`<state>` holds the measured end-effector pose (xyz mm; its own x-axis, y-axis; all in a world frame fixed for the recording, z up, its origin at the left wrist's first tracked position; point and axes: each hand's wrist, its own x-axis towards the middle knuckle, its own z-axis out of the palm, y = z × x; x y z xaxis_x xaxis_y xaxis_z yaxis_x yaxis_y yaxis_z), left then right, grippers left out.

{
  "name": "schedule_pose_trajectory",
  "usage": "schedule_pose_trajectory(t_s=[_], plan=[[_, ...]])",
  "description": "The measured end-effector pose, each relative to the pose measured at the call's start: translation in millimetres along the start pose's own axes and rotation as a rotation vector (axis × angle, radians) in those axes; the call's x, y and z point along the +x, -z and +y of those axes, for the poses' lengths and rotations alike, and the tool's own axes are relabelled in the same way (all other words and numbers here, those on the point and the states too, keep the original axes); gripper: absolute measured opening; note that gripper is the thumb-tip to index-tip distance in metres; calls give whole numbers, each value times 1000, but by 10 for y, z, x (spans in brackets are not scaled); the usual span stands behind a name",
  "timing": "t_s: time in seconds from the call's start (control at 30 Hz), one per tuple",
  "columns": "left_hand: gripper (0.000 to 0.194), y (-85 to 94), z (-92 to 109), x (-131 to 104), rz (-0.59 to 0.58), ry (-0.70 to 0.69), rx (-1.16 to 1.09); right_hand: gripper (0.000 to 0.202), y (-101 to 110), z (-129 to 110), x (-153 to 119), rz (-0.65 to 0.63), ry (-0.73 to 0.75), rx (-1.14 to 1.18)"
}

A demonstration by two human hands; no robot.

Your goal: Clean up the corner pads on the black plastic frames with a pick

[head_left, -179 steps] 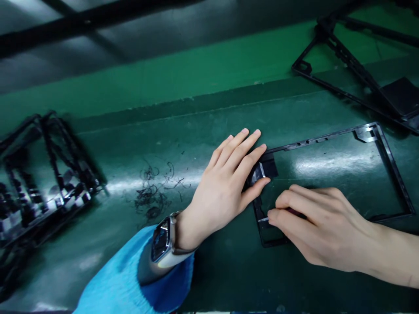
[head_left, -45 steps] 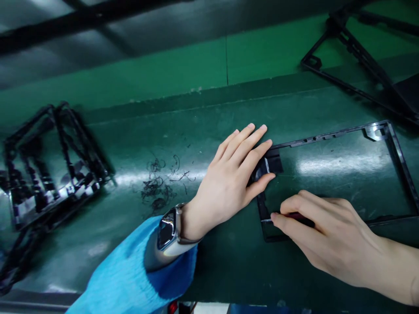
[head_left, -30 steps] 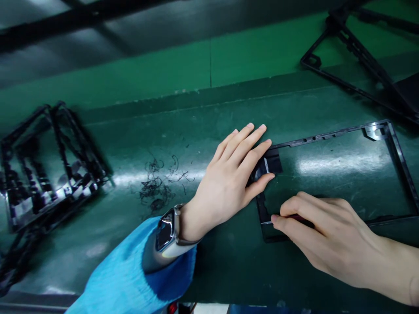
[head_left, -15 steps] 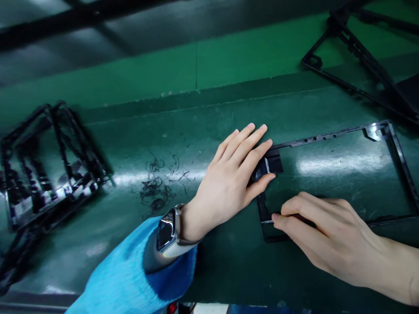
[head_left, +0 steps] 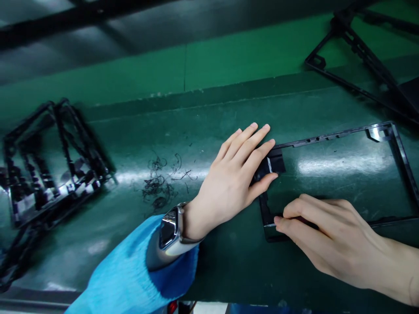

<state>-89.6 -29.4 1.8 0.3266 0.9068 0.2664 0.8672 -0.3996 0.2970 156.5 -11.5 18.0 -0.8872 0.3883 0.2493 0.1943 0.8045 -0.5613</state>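
A rectangular black plastic frame [head_left: 406,170] lies on the green tabletop. Across its left end rests my left hand [head_left: 234,172], fingers stretched out and palm down, partly covering the frame's upper left corner. A dark flat tab [head_left: 278,161] of the frame shows beside the thumb. My right hand [head_left: 327,235] is closed in a pinch at the near left corner of the frame. A thin pale line shows by those fingertips; whatever they grip is mostly hidden by the fingers.
Curly black shavings [head_left: 159,181] lie left of my left hand. Several similar black frames [head_left: 59,170] stand stacked at the left. More black frames [head_left: 363,56] lie crossed at the upper right. A green raised strip [head_left: 150,78] runs along the back of the table.
The whole view has shifted slightly, so the hands and frame appear a little further right. Both hands keep nearly the same place on the frame.
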Motion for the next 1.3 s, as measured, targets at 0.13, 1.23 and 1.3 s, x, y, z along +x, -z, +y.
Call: schedule_pose_trajectory(t_s=[0.13,1.23,1.3], plan=[[50,-2,0,-3,-1,4,-2,22,-2,8,4,-5,-3,-12],[50,8,6,4,-4,20,-22,23,5,0,2,-12,-7,-7],[49,9,7,2,2,8,-9,23,3,0,0,-24,5,3]])
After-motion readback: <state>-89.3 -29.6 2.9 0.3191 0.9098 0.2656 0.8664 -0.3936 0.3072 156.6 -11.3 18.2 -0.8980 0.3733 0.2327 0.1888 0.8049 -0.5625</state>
